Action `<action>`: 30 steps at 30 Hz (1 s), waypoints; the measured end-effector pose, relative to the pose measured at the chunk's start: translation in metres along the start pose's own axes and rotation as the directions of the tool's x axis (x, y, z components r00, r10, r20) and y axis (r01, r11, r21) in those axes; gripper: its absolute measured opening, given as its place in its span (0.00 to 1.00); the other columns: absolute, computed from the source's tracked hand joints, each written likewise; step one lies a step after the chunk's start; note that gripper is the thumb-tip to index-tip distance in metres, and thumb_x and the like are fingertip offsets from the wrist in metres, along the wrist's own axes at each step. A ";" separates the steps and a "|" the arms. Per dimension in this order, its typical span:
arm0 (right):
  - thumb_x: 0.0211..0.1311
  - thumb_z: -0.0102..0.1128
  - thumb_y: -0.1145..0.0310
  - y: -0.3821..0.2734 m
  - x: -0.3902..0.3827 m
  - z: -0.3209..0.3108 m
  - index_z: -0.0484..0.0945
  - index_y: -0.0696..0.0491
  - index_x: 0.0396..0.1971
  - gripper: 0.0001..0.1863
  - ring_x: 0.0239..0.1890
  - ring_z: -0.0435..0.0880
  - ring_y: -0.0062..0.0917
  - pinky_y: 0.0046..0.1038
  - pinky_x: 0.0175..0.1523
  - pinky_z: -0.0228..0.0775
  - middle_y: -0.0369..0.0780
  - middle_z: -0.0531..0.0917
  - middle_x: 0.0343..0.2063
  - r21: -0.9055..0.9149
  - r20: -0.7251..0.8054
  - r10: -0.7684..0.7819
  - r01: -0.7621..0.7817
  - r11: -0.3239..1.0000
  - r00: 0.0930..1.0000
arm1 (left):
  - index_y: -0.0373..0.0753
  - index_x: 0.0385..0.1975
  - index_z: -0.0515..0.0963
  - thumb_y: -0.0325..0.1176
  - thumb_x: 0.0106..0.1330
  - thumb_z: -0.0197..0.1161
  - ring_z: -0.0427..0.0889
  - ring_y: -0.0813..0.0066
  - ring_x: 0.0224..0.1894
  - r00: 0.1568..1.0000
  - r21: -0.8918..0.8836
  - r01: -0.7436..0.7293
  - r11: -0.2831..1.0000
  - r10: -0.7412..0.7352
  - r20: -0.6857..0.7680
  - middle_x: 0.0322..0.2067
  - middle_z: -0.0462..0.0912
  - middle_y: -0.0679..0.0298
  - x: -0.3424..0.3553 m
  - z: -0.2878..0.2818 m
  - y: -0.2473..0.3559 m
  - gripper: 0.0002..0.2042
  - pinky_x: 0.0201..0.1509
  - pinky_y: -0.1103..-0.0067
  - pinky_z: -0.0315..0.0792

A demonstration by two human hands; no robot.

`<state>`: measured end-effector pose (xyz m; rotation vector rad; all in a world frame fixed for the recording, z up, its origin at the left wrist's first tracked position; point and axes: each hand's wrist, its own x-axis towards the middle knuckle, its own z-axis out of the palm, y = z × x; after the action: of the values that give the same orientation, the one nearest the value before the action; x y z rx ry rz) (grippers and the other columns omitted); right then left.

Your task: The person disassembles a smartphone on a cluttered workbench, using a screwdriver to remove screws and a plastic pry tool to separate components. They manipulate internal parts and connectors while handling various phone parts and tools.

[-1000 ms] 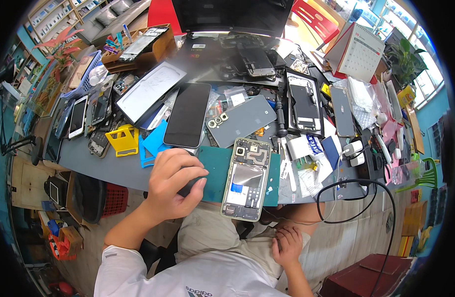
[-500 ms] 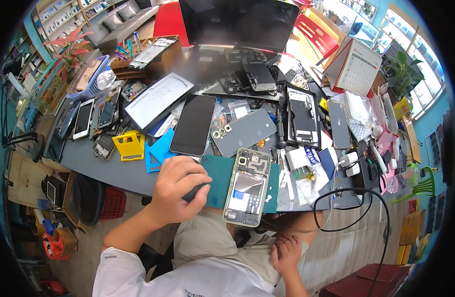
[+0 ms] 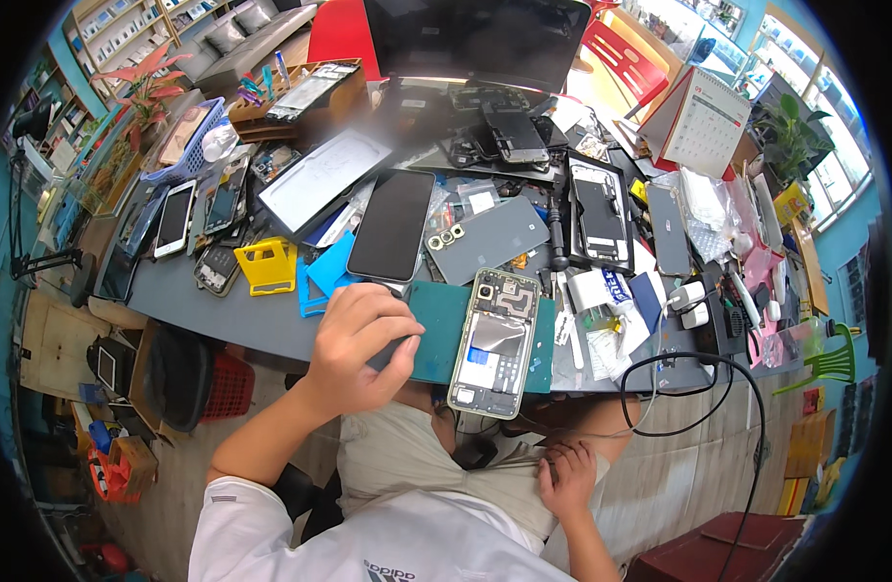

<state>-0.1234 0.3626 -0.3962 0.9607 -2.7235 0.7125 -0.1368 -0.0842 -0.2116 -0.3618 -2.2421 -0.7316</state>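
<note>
My left hand (image 3: pixel 363 339) is at the front edge of the desk, fingers curled and closed with the thumb round a dark object that is mostly hidden. To its right an opened phone (image 3: pixel 494 339) lies tilted across a green mat (image 3: pixel 434 312), its inner boards and a silvery panel exposed. Beyond the hand lies a dark-screened phone (image 3: pixel 391 228). Next to that is a grey phone back (image 3: pixel 489 241) with camera rings. My right hand (image 3: pixel 568 475) rests on my thigh, fingers laid out and holding nothing.
A yellow stand (image 3: pixel 267 267) and blue plastic pieces (image 3: pixel 331 264) lie left of the mat. At the right a black cable (image 3: pixel 693 357) loops over the desk edge near white chargers (image 3: pixel 688 304). Behind stand phone parts, a dark monitor (image 3: pixel 475 44) and a calendar (image 3: pixel 703 126).
The whole view has shifted slightly, so the desk and its things sit a little higher and further right. My left hand keeps its closed grip; my right hand stays on my thigh.
</note>
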 end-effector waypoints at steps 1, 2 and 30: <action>0.63 0.73 0.66 0.000 0.001 0.001 0.89 0.55 0.41 0.11 0.58 0.88 0.43 0.57 0.75 0.71 0.42 0.92 0.47 0.003 0.001 0.001 -0.001 1.000 1.000 | 0.39 0.38 0.89 0.23 0.58 0.75 0.86 0.56 0.47 1.000 0.000 0.001 1.000 -0.001 -0.002 0.40 0.89 0.62 -0.002 0.000 0.000 0.08 0.54 0.63 0.75; 0.63 0.73 0.66 0.001 0.001 0.002 0.89 0.55 0.41 0.10 0.58 0.88 0.43 0.57 0.75 0.71 0.42 0.92 0.47 0.002 0.001 0.002 -0.002 1.000 1.000 | 0.39 0.37 0.89 0.23 0.58 0.75 0.86 0.56 0.47 1.000 -0.003 0.000 1.000 0.000 -0.005 0.40 0.89 0.62 -0.001 0.000 0.000 0.08 0.54 0.63 0.75; 0.63 0.74 0.67 0.001 0.007 0.008 0.89 0.54 0.39 0.08 0.57 0.88 0.42 0.55 0.71 0.73 0.41 0.92 0.46 -0.025 -0.002 -0.005 0.005 1.000 1.000 | 0.38 0.39 0.90 0.23 0.58 0.72 0.85 0.56 0.49 0.997 -0.074 0.052 0.996 -0.047 0.068 0.41 0.90 0.60 0.001 -0.004 0.000 0.10 0.58 0.63 0.77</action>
<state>-0.1298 0.3554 -0.4010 0.9609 -2.7207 0.6757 -0.1355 -0.0870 -0.2085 -0.3736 -2.2972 -0.8431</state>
